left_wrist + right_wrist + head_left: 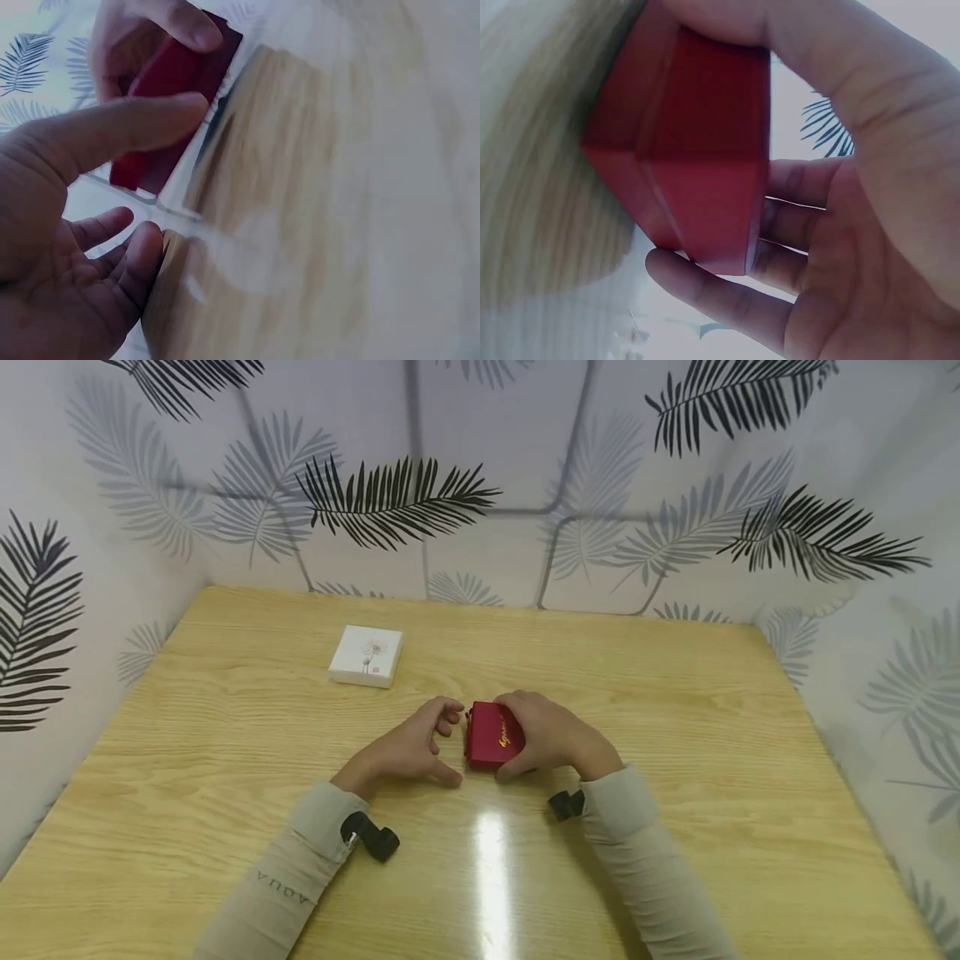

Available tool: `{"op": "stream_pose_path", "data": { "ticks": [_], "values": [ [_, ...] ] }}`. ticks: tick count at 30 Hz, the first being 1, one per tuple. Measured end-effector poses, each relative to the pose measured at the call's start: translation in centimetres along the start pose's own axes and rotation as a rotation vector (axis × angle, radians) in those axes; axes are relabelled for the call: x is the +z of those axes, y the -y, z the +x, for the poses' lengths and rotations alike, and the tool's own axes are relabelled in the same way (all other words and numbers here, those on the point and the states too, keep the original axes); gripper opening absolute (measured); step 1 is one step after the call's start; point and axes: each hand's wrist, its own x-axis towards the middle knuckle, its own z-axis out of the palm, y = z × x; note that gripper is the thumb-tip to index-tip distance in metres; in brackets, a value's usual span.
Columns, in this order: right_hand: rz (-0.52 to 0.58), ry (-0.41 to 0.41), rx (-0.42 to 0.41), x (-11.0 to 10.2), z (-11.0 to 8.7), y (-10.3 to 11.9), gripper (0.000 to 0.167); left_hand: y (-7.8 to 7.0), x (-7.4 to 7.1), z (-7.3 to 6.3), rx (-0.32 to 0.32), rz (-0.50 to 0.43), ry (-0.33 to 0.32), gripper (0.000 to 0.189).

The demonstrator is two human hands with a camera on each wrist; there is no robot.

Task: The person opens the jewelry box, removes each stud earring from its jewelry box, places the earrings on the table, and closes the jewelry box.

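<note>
Just below the middle of the head view, on a pale yellow wood-grain tabletop: a small dark-red rectangular box with gold lettering on top. Clamped on it from the right: the bare right hand, thumb at the lower edge, fingers at the upper edge, right part of the lid covered, left part exposed between the two hands. Just beside the box's left edge: the bare left hand, thumb and fingers apart, curving toward the box, nothing held. Seen from the left wrist, upper left: left thumb crossing in front of the box; cannot tell whether touching. Left of centre in the head view, well apart: a flat white square box with a printed flower.
</note>
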Motion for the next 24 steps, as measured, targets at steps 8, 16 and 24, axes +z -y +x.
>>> {"op": "stream_pose_path", "data": {
  "ticks": [8,16,24],
  "values": [
    [0.018,-0.010,0.013,-1.2,-0.9,-1.2,0.092,0.0,-0.4,0.3,-0.005,-0.031,0.034,0.093],
    [0.035,-0.029,0.005,-2.3,-1.2,-1.7,0.089,-0.5,-0.7,-0.7,0.012,-0.085,0.066,0.084],
    [0.025,-0.033,0.026,-3.4,-1.4,-2.4,0.087,-0.2,-2.2,-2.1,0.014,-0.042,0.027,0.073]
  ]
}}
